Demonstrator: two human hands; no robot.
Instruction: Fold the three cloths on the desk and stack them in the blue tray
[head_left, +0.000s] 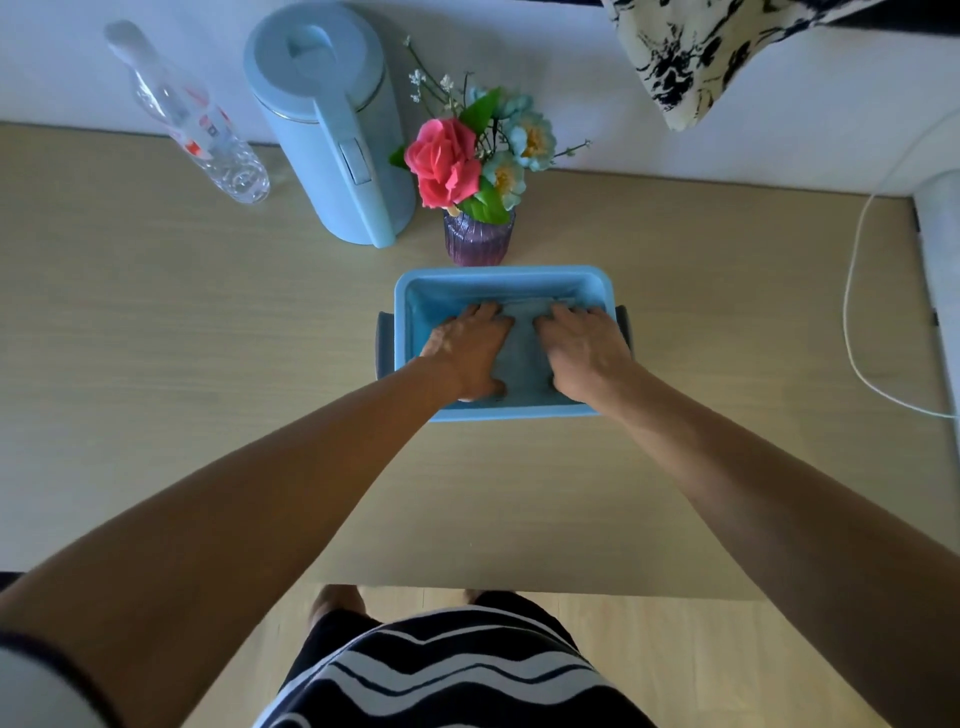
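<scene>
The blue tray (501, 275) sits in the middle of the wooden desk, just in front of a purple vase. A folded grey-blue cloth (523, 358) lies inside it. Both my hands are down in the tray, pressing flat on that cloth. My left hand (470, 348) covers its left half and my right hand (584, 353) its right half, fingers spread and pointing away from me. Whether more cloths lie under the top one is hidden. No other cloth shows on the desk.
Behind the tray stand a purple vase (478, 239) with flowers, a pale blue kettle (332, 130) and a clear plastic bottle (192, 119). A white cable (852, 291) curves along the desk's right side. A patterned fabric (691, 57) hangs at top right.
</scene>
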